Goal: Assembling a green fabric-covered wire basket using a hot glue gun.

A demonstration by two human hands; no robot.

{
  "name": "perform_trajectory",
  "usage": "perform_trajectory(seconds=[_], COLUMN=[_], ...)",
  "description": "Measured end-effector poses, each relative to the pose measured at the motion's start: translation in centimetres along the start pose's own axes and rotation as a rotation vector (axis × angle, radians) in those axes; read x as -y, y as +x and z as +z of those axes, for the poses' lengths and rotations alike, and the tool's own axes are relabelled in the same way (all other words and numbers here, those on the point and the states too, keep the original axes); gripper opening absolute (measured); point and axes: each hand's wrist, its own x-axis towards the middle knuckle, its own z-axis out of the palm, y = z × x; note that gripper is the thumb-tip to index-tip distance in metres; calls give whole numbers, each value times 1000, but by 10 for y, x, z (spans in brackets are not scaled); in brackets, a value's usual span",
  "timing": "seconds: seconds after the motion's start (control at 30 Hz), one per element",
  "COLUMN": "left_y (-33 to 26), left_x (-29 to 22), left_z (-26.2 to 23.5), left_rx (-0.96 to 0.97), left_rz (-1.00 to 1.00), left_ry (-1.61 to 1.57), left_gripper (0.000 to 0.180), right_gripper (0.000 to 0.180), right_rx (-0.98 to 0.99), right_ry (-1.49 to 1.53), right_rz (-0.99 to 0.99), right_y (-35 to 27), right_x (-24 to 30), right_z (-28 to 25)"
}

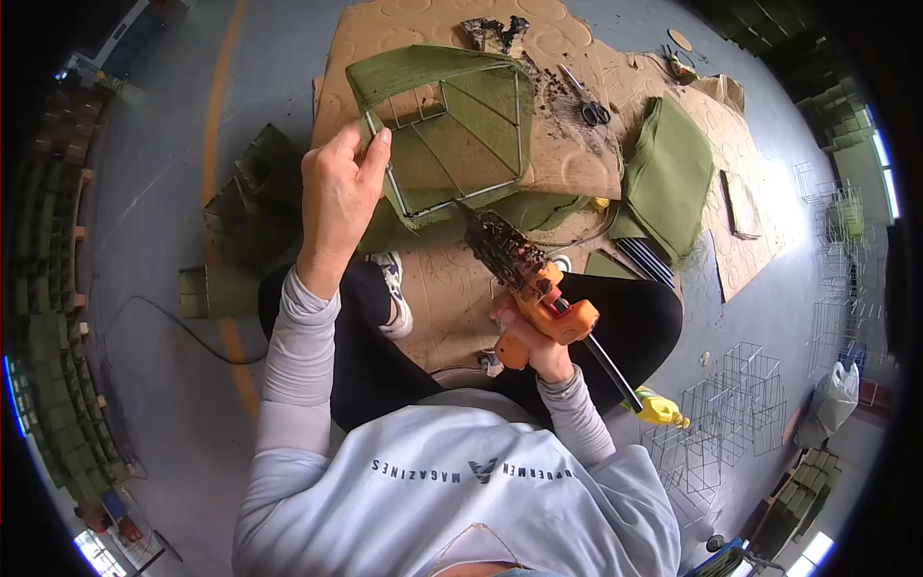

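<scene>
My left hand (344,183) pinches the left edge of a box-shaped wire frame (457,204) partly covered in green fabric (409,72). The frame is tilted, so its open side and inner wires show. In my right hand (531,337) is an orange glue gun (567,317), its front part crusted with dark residue. A black glue stick (615,373) sticks out of its back end. The gun's tip is at the frame's near lower edge; whether it touches the fabric or the wire I cannot tell.
Cardboard (567,163) covers the work surface, with scissors (594,112) and dark glue scraps beyond the frame. Green fabric sheets (668,163) lie to the right. Wire frames (721,413) and a yellow bottle (661,409) are at lower right; green boxes (240,216) stand at left.
</scene>
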Motion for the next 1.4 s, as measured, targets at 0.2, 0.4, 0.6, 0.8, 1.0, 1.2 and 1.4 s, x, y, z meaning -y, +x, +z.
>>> perform_trajectory(seconds=[0.2,0.4,0.6,0.8,1.0,1.2,1.4], left_y=[-2,-1,-1,-1,-1,0,-1], left_x=[-7,-4,-4,-5,-5,-2,-3], left_z=[2,0,1,0,0,2,1], left_rx=[-10,-8,-13,-13,-10,-17,-9], left_rz=[-21,0,4,5,11,17,2], left_ry=[-84,-48,-61,-54,-63,-52,-42], left_gripper=[22,22,21,20,19,20,20], right_gripper=[9,12,12,10,12,14,17], right_rx=[-25,-25,-73,-81,-115,-124,-127], right_ry=[14,67,105,126,57,63,97], right_rz=[45,38,-2,8,5,7,-47], right_y=[-2,1,2,2,1,2,3], right_x=[1,-1,2,0,1,-1,-4], right_z=[-7,-10,-9,-15,-16,-18,-14])
